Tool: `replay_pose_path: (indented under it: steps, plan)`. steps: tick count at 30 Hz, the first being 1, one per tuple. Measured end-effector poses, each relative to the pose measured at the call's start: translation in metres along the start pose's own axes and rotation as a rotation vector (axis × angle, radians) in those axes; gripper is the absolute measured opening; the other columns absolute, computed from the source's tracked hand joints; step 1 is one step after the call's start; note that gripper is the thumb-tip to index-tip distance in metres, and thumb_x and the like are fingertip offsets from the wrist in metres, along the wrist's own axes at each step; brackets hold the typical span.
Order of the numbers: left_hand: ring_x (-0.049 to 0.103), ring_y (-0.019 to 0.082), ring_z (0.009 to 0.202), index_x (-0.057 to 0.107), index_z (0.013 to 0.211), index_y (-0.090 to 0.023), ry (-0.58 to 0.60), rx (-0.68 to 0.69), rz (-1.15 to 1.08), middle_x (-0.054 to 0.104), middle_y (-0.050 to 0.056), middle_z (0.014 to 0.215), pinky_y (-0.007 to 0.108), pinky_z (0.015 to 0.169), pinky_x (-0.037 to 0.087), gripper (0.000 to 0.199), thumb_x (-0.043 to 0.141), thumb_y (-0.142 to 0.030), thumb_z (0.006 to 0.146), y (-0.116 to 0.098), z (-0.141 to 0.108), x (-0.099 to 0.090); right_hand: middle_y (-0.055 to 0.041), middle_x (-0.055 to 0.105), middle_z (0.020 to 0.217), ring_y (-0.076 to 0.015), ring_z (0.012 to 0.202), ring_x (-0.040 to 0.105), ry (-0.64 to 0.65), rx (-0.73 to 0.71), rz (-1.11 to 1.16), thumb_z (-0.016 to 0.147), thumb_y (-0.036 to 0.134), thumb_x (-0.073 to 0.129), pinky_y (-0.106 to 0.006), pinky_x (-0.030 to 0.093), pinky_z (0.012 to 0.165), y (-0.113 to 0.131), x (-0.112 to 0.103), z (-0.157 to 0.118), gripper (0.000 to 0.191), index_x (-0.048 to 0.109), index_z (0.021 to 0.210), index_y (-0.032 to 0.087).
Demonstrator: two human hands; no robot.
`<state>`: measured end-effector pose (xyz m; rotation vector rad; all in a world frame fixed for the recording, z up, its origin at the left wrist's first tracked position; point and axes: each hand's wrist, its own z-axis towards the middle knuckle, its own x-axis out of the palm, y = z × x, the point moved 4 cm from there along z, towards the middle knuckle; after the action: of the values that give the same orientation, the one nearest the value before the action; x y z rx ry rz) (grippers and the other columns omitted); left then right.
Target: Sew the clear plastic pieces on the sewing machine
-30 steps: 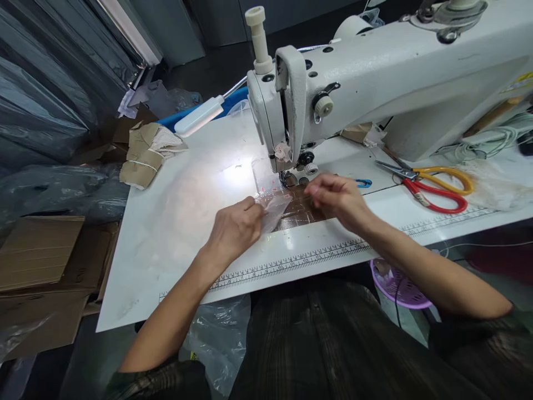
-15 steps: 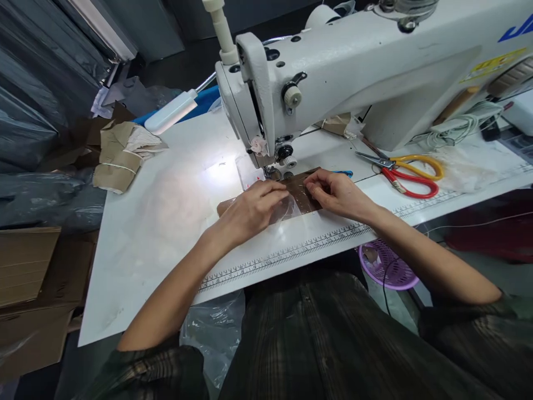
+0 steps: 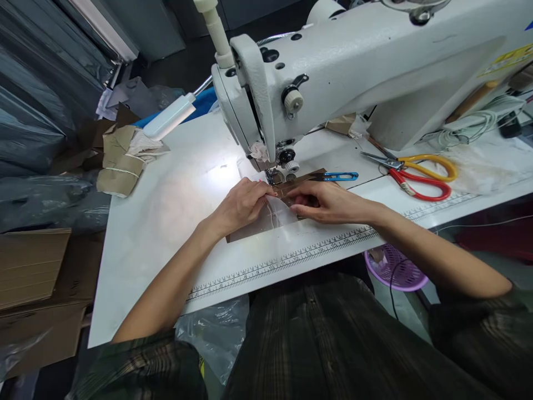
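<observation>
My left hand point(image 3: 245, 203) has its fingers bent together over a sheer whitish piece of fabric point(image 3: 280, 214), just left of the needle area. My right hand point(image 3: 320, 201) has thumb and forefinger closed at the fabric's right edge. Beneath the sheer fabric lies a flat brown piece point(image 3: 241, 232); whether it is cloth or paper I cannot tell. Both layers lie in front of the presser foot point(image 3: 275, 176) of a white sewing machine point(image 3: 333, 72). Blue-handled thread snips point(image 3: 340, 176) lie just behind my right hand.
Scissors with red and yellow handles point(image 3: 420, 172) lie at the right. A printed ruler strip point(image 3: 283, 264) follows the table's front edge. A small lamp point(image 3: 170, 118) lights the left side, near a brown bundle point(image 3: 120, 161). A purple basket point(image 3: 395, 272) stands below the table.
My left hand has shifted slightly left, and my right hand has moved left and a little down. The sheer fabric is now raised between them. The snips show more fully.
</observation>
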<state>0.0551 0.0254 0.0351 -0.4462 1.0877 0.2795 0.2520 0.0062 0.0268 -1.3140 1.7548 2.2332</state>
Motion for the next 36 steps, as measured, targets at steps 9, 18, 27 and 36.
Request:
replay_pose_path:
  steps: [9,18,27,36]
  plan:
    - [0.066,0.021,0.093,0.059,0.115,-0.019,0.122,-0.152,-0.041,0.072,0.006,0.103,0.042,0.088,0.045,0.021,0.047,-0.023,0.098,0.01,-0.014,-0.024,0.0021,0.057,0.064,-0.0099,0.057,0.044,0.061,0.029,0.032,0.089,0.029,0.058,-0.026,0.032,0.058,0.01,0.021,0.031,0.017,0.067,0.084,0.015]
    - [0.063,0.013,0.066,0.056,0.117,-0.019,0.098,-0.507,-0.496,0.07,0.001,0.083,0.026,0.06,0.05,0.026,0.053,-0.034,0.095,0.012,-0.016,0.004,-0.0033,0.071,0.077,-0.0133,0.066,0.057,-0.169,0.066,0.207,0.084,0.028,0.066,-0.028,0.042,0.063,0.002,0.024,0.03,0.014,0.075,0.082,0.017]
    - [0.056,0.01,0.058,0.065,0.093,-0.019,0.197,-0.502,-0.255,0.066,-0.001,0.07,0.023,0.056,0.043,0.013,0.061,-0.03,0.089,0.05,-0.011,-0.02,-0.0047,0.073,0.077,-0.0153,0.07,0.066,0.09,0.21,0.601,0.075,0.044,0.081,-0.028,0.052,0.065,0.005,0.015,-0.049,0.025,0.08,0.08,0.019]
    - [0.061,0.025,0.096,0.074,0.093,-0.023,0.109,-0.308,0.21,0.069,0.009,0.105,0.043,0.085,0.046,0.015,0.062,-0.032,0.094,0.023,0.002,-0.021,-0.008,0.073,0.081,-0.0235,0.073,0.069,0.318,0.323,0.111,0.082,0.05,0.074,-0.032,0.05,0.058,-0.02,0.018,-0.157,0.025,0.079,0.089,0.027]
